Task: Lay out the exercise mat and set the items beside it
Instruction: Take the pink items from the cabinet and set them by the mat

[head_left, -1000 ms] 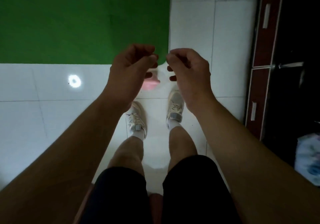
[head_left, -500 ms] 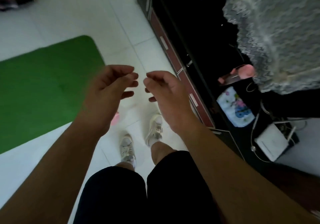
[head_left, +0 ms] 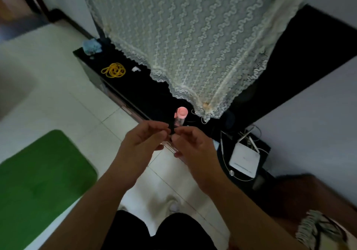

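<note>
The green exercise mat (head_left: 38, 182) lies flat on the white tiled floor at the lower left. A clear bottle with a pink cap (head_left: 181, 115) stands on the low black cabinet (head_left: 139, 93), just beyond my fingertips. A coiled yellow band (head_left: 114, 70) lies further left on the cabinet top. My left hand (head_left: 143, 145) and right hand (head_left: 193, 149) are raised side by side in front of the cabinet's edge. Their fingers are loosely curled, with the tips nearly meeting, and I see nothing in them.
A lace cloth (head_left: 193, 46) drapes over something tall on the cabinet. A blue fluffy thing (head_left: 92, 46) sits at the cabinet's far end. A white router with cables (head_left: 244, 159) lies to the right of my right hand. My legs and shoes are below.
My view has swung up and to the right, from the mat and my feet to the cabinet. Both hands stayed raised and close together, and the pink-capped bottle now sits just past them.
</note>
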